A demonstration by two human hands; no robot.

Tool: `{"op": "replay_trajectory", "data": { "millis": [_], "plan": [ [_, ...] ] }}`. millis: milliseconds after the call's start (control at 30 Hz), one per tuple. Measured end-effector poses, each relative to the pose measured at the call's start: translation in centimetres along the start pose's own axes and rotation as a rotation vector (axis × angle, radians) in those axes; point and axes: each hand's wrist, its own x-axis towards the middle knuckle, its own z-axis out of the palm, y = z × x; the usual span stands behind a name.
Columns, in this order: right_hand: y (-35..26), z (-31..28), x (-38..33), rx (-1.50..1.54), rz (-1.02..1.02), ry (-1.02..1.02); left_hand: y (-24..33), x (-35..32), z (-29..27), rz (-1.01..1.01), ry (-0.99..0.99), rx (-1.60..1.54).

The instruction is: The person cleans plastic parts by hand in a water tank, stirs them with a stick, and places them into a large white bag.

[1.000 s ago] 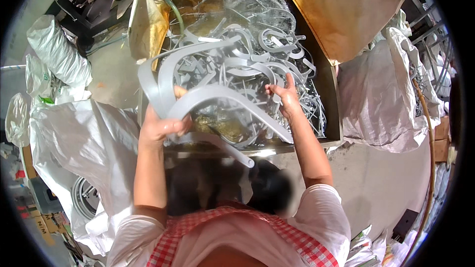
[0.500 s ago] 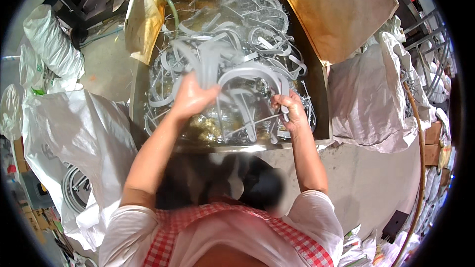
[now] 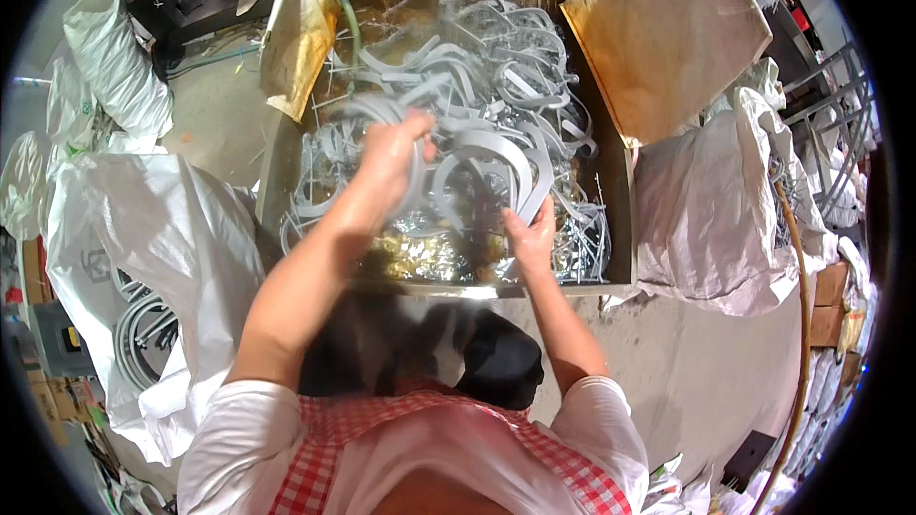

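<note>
My right hand (image 3: 532, 238) is closed around the lower ends of a few grey curved plastic strips (image 3: 520, 167), held up over the front part of a metal tub (image 3: 620, 229). To the left, my left hand (image 3: 386, 157) is bent inward with its fingers curled on another bunch of grey curved strips (image 3: 417, 172); motion smears this bunch, so its pieces cannot be counted. Beneath both hands, water fills the tub, and many more grey curved strips with thin stems (image 3: 534, 86) lie tangled in it. Near the front wall the water shows a yellowish bottom.
A large white woven sack (image 3: 162, 219) holding grey rings stands left of the tub, a pale sack (image 3: 711, 210) to the right. Stained boards (image 3: 668, 38) rise at the tub's back corners. A green hose (image 3: 350, 24) enters at the back left. A long pole (image 3: 801, 324) leans far right.
My left hand has moved up and to the right with its strips. The right hand has shifted left and down, its strips now turned into an upright arch.
</note>
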Motion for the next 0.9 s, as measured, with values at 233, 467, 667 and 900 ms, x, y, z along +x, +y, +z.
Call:
{"op": "replay_trajectory", "data": {
  "millis": [233, 467, 667, 900],
  "plan": [
    [-2.0, 1.9, 2.5, 0.007, -0.036, 0.175, -5.3, -1.3, -4.4, 0.065, -0.050, 0.784],
    [-8.5, -0.5, 2.4, 0.138, 0.107, -0.065, -5.3, 3.0, -4.0, 0.287, -0.082, 1.083],
    [-6.6, -4.1, 3.3, -0.092, 0.312, -0.431, -2.5, 3.6, -4.3, 0.256, -0.385, 0.657],
    [-6.2, -4.5, 5.7, -0.085, 0.575, -0.687, -1.9, 1.5, -4.5, -0.012, -0.628, 0.593]
  ]
}}
